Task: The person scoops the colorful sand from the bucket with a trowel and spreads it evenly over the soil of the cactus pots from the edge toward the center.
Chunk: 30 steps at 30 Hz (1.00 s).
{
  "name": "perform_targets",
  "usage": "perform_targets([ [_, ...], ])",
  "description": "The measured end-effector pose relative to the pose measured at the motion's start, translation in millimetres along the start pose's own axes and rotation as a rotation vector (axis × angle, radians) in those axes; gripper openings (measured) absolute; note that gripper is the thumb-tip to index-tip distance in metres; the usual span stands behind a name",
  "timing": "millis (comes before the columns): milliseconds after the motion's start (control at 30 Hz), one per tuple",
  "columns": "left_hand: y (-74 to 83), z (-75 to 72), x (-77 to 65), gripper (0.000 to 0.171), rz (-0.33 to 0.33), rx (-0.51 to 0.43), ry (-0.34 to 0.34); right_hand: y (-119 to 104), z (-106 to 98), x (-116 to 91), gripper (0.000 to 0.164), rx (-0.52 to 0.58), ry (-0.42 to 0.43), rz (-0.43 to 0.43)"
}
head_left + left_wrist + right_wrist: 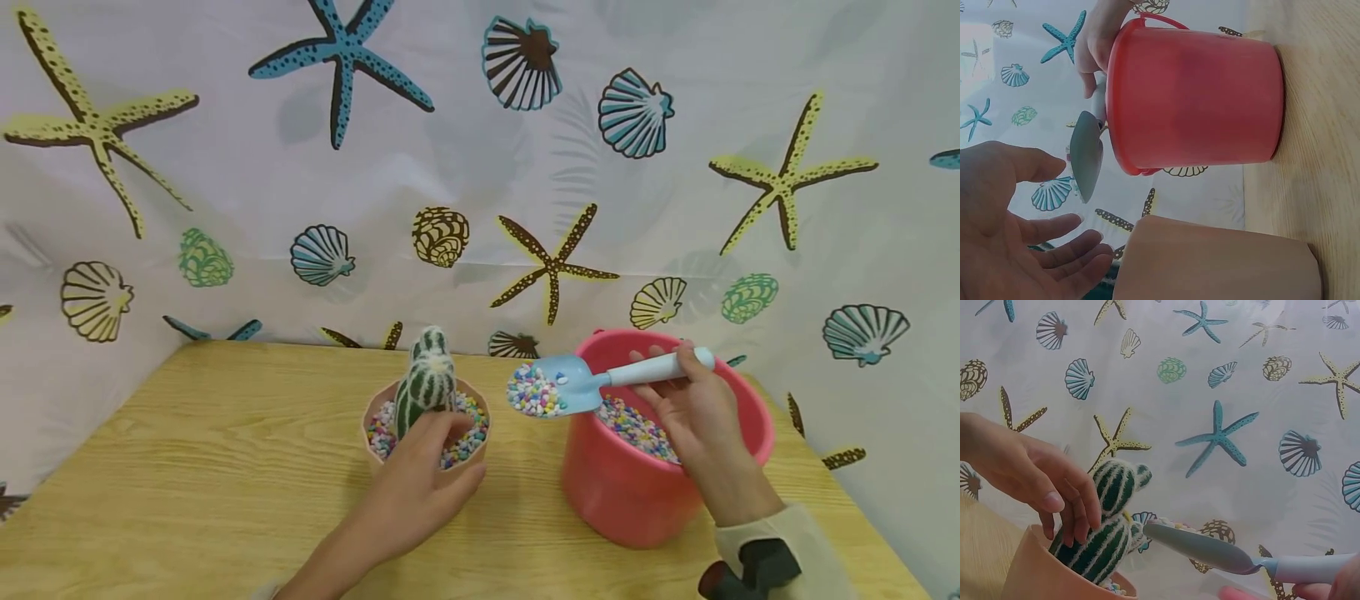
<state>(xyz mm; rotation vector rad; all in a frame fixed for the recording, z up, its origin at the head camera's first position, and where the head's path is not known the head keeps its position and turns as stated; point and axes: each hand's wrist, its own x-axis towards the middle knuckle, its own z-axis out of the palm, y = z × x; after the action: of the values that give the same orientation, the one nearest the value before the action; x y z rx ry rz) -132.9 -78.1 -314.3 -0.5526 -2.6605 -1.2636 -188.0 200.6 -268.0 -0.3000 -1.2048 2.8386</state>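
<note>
My right hand (pixel 701 417) grips the white handle of a light blue toy shovel (pixel 576 382) above the bucket's left rim. Small multicoloured pebbles (pixel 534 393) lie heaped on its blade, which is level and points left. A green, white-striped knitted cactus (pixel 1110 487) stands tilted in a peach pot (pixel 1032 569), with similar pebbles (pixel 471 408) around its base. Beside the cactus, over the pot's near side, is my left hand (pixel 420 479). In the left wrist view its thumb and loosely bent fingers are apart, with nothing between them.
A pink-red bucket (pixel 622 492) with more coloured pebbles (pixel 637 429) inside stands right of the pot on a wooden table (pixel 225 467). Behind the table hangs a white cloth (pixel 465 158) printed with starfish and shells.
</note>
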Motion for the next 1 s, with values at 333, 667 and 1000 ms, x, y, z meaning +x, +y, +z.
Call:
perform_targets([
  [333, -8.9, -14.7, -14.1, 0.035, -0.038, -0.02, 0.029, 10, 11, -3, 0.045, -0.047, -0.001, 0.018],
  [667, -21.0, -22.7, -18.5, 0.033, -0.045, 0.022, 0.083, 18, 20, -4, 0.052, -0.086, 0.021, 0.019],
  [1000, -40.8, -31.8, -16.7, 0.044, -0.069, 0.145, 0.191, 23, 26, -6, 0.053, -0.119, 0.01, 0.017],
])
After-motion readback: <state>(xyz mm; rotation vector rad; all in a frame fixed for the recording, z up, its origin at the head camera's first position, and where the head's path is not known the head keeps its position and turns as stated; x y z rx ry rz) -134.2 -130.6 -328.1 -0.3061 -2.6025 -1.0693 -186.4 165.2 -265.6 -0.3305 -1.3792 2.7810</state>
